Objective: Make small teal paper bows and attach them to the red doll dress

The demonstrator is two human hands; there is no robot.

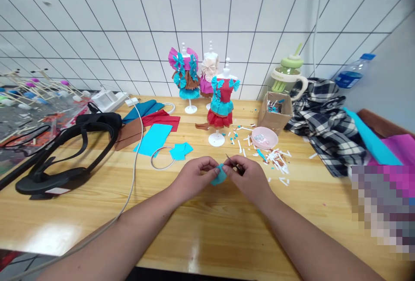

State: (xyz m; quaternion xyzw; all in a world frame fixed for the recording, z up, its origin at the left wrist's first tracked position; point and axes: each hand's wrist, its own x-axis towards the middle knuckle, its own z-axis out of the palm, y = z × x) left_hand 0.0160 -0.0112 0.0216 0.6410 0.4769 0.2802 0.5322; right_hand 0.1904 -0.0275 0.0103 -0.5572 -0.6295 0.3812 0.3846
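Note:
Between my two hands is a small piece of blue paper (219, 176), low over the wooden table. My left hand (198, 175) pinches its upper left edge between thumb and finger. On the other side, my right hand (249, 178) pinches the paper's upper right edge and also holds a dark, thin-tipped tool (239, 167), mostly hidden by the fingers. Beyond my hands a small mannequin (223, 103) stands in a red and blue paper dress. Small blue squares (181, 151) lie left of it, touching a ring of white tape (158, 164).
Two more dressed mannequins (185, 73) stand behind. Right of them are a pink dish (265, 138), paper scraps (277, 160), a cardboard box (275, 119), a green-lidded cup (288, 73) and plaid cloth (324, 112). Left lie coloured sheets (155, 138), a cable (134, 164) and a black headset (71, 173).

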